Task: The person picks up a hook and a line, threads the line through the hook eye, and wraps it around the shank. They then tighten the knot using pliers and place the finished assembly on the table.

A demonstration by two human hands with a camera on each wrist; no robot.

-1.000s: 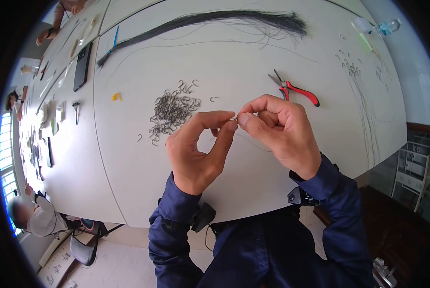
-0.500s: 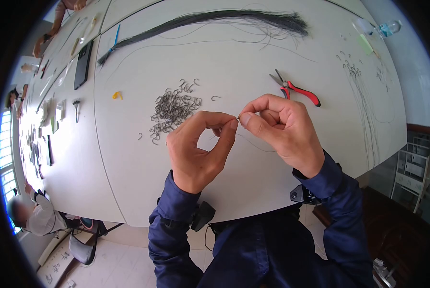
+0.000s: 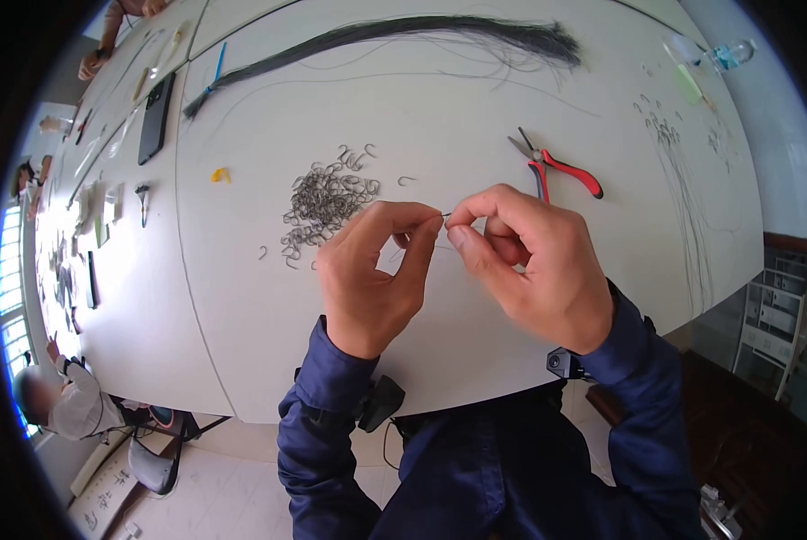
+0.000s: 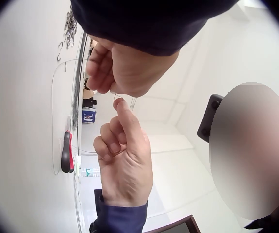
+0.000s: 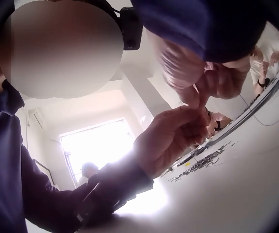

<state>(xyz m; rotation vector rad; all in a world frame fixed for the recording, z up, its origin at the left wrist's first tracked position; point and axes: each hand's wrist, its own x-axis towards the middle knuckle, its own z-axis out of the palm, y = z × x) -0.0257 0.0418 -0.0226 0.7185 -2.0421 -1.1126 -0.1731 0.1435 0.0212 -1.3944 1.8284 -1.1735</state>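
Observation:
My left hand (image 3: 367,279) pinches a small dark hook (image 3: 446,215) between thumb and forefinger; most of it is hidden by the fingertips. Close on its right, my right hand (image 3: 547,265) has thumb and forefinger tips together at the hook's end, on a thin line. In the left wrist view that line (image 4: 52,107) loops out over the table between the left hand (image 4: 130,68) and the right hand (image 4: 127,160). The right wrist view shows the right hand (image 5: 202,73) above the left hand (image 5: 171,138), fingertips meeting.
A pile of hooks (image 3: 327,202) lies left of the hands, with a single hook (image 3: 407,180) apart. Red-handled pliers (image 3: 572,171) lie beyond the right hand. A dark strand bundle (image 3: 394,30) crosses the back; hooks with lines (image 3: 682,198) lie right, a phone (image 3: 156,119) left.
The right hand has turned slightly and its wrist has moved a little to the right, while its fingertips stay by the hook. The left hand has hardly moved.

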